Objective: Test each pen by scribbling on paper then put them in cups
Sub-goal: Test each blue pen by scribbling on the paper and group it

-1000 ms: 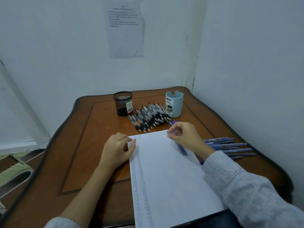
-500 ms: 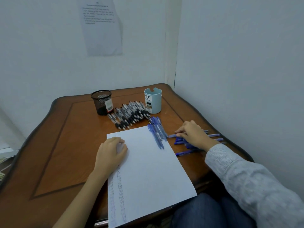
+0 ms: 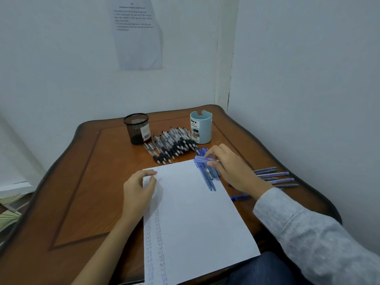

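Note:
A white sheet of paper lies on the wooden table, with columns of blue scribbles down its left side. My left hand rests on the sheet's top left corner, fingers curled on the paper. My right hand pinches a blue pen held sideways over the sheet's top right corner. A bunch of blue pens lies under it on the paper's edge. A black mesh cup and a light blue cup stand at the back.
Several black-grip pens lie in a row between the two cups. More blue pens lie near the table's right edge by the wall. A printed sheet hangs on the back wall.
My right hand has come back from the blue pens at the right edge, carrying one pen to the paper's top right corner. My left hand has stayed on the sheet.

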